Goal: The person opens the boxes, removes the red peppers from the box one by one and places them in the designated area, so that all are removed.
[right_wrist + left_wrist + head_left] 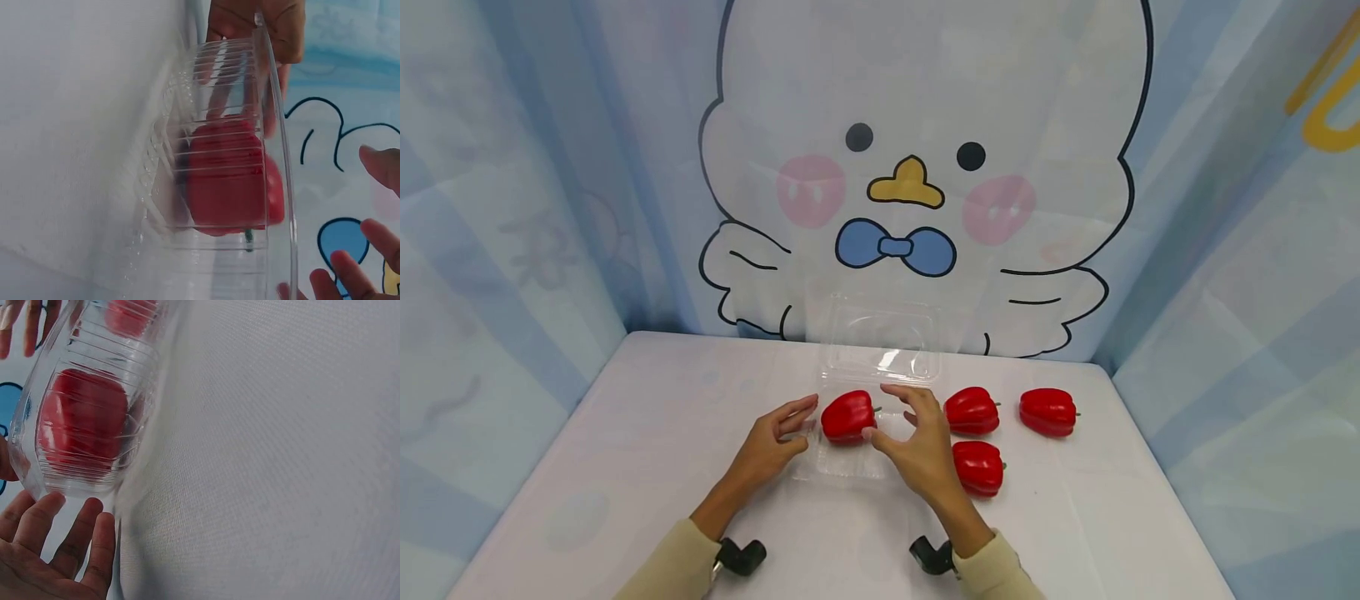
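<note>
A red bell pepper (847, 417) lies in the left part of a clear plastic clamshell box (842, 475), whose lid (880, 333) stands raised at the back. My left hand (767, 450) is at the box's left end, its fingertips at the plastic wall and the fingers extended in the left wrist view. Over the box, just right of the pepper, is my right hand (921, 442), thumb and fingers spread apart. In the right wrist view its fingers (353, 275) hold nothing. The ribbed wall partly blurs the pepper (225, 178) there.
Three more red bell peppers lie right of the box: one (972, 411) behind another (979, 468), partly covered by my right wrist, and one (1048, 412) farther right. A printed curtain (917, 83) rises behind the white table (662, 400).
</note>
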Available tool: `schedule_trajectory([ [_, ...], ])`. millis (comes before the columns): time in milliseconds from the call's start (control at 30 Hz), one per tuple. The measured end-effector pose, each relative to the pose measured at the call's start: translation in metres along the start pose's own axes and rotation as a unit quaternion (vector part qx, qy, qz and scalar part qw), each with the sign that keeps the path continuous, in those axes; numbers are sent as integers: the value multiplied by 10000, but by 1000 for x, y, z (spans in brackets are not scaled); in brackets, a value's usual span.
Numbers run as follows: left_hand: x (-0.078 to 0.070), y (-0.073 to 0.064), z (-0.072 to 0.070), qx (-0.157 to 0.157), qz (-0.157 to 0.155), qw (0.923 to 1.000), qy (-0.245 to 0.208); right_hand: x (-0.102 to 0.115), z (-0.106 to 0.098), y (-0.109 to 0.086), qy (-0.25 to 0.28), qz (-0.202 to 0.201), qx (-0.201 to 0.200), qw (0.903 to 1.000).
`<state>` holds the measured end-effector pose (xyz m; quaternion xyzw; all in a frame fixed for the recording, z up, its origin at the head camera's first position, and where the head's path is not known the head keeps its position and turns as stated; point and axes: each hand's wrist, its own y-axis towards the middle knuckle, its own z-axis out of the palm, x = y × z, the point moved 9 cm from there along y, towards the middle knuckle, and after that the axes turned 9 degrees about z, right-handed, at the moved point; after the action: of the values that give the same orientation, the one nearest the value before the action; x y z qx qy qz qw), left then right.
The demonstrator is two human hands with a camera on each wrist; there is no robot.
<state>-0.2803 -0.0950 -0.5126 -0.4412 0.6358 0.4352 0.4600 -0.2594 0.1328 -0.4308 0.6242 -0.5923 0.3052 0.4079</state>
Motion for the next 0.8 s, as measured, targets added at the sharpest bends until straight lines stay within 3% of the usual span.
schedule_trajectory([
  [333,-1,-1,0,-3,-22,10000,-3,-8,27,11,-191,295,188,9992],
  [533,-1,-1,0,0,17,10000,-4,-12,36,16,-321,405,160,9985],
  [800,-1,-1,0,78,21,9999,-107,-16,47,23,-605,596,405,9956],
])
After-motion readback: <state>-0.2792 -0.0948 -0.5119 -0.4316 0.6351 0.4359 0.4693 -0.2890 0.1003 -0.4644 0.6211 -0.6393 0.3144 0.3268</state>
